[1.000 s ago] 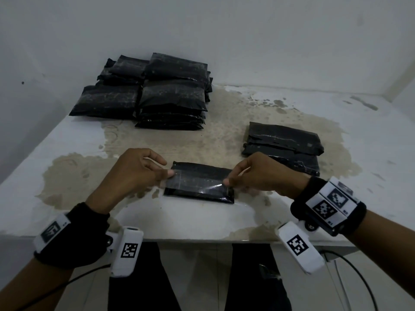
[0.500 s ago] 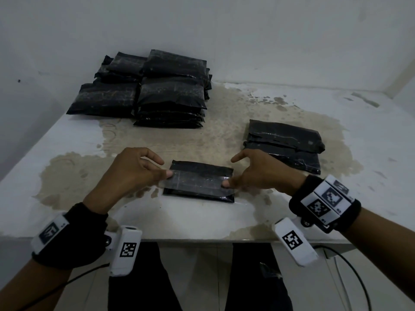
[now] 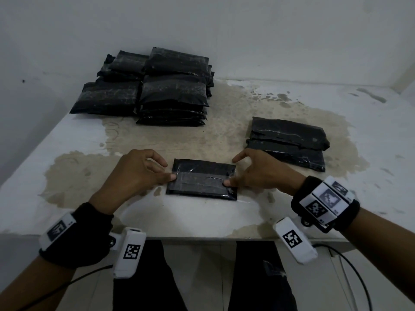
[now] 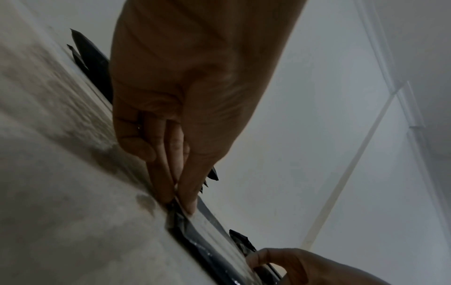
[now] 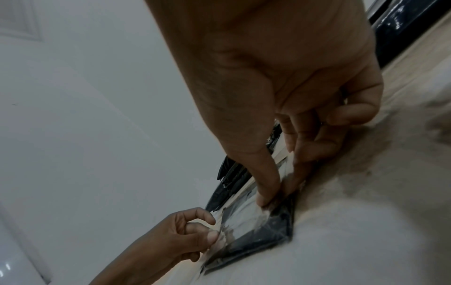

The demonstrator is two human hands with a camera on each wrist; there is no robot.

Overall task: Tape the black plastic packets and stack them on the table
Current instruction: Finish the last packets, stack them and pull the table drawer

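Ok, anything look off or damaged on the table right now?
Nothing spilled or torn. The table has a big worn brown patch where the white surface has flaked. The tape on the front packet shows wrinkles, with both thumbs pressing its ends. The two-packet stack sits slightly offset.

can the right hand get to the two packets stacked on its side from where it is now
Probably yes: the right hand presses the near packet, and the two-packet stack lies just beyond its knuckles on the table, nothing between.

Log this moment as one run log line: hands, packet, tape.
left hand: thumb presses clear tape strip | right hand: thumb presses other end | black plastic packet: flat on stained white table
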